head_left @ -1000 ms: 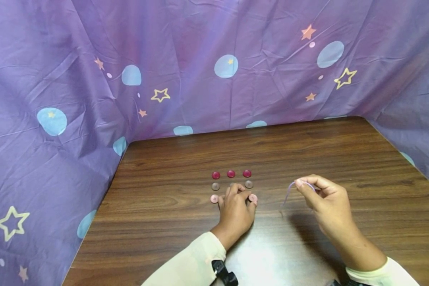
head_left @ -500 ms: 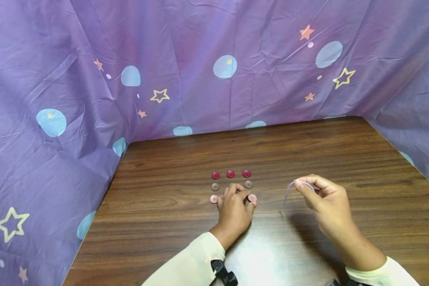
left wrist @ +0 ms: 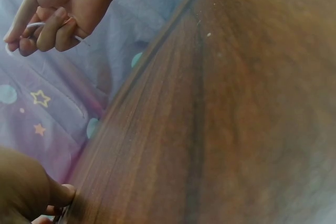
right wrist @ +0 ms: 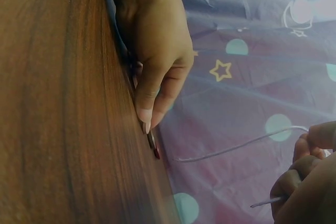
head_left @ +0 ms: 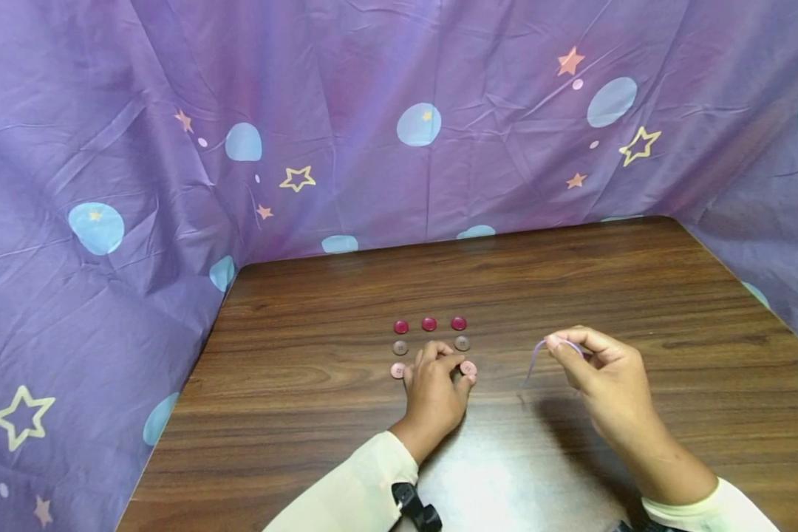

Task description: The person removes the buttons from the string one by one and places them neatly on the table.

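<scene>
With thumb and index finger, my left hand (head_left: 435,391) pinches the edge of a pink button (head_left: 468,368) at the right end of the front row. Its other fingers spread over the middle of the rows and hide what lies there. Another pink button (head_left: 397,371) lies beside its outer fingers. My right hand (head_left: 608,384), raised over the table to the right, holds a thin light-purple cord (head_left: 533,360) between thumb and fingers. One end of the cord (right wrist: 226,153) sticks out past the fingertips toward the left hand; a short tail emerges from the curled fingers.
Behind the left hand lie two grey-brown buttons (head_left: 400,347), one on each side. Three dark red buttons (head_left: 428,324) form the back row. The brown wooden table (head_left: 292,443) meets a purple patterned cloth (head_left: 346,96) at its back and sides.
Hardly anything moves. The right hand with the cord has drifted a touch to the left; the left hand keeps its hold on the pink button.
</scene>
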Demonstrator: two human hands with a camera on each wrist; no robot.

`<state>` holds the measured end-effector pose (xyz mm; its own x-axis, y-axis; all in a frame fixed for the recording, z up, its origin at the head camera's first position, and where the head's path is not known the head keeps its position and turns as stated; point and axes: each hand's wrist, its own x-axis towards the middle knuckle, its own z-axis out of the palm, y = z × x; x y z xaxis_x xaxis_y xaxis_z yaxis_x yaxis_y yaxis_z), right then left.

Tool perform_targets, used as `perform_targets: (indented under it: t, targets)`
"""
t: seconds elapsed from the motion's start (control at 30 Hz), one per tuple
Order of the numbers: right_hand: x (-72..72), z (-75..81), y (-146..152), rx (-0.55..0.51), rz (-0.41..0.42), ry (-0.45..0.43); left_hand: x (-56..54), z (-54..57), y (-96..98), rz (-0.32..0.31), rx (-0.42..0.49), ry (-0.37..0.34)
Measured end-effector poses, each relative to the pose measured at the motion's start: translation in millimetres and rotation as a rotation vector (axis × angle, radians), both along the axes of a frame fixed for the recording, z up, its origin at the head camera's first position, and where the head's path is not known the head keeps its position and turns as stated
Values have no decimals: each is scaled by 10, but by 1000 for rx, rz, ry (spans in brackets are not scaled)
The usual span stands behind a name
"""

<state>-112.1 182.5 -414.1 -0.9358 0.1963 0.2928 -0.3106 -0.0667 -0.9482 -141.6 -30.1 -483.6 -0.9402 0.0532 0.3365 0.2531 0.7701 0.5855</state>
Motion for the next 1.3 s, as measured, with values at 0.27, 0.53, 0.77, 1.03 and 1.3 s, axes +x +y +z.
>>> perform_targets:
  t: [0.27, 0.53, 0.77, 1.03, 1.3]
  targets:
    - [-2, 4, 0, 11, -5, -10, -9, 6, 1, -3, 22, -4]
    - [-5, -7, -2, 6, -4, -14, -7, 13, 6, 5, 37, -15]
    - [-7, -11, -8, 0, -10, -16, -7, 14, 4, 9, 24, -21]
    - [-5, -4, -17, -1, -14, -17, -10, 27, -4, 3, 10, -26]
    - [-5, -11, -23, -16, -7, -10, -15, 8, -1, 6, -8, -15]
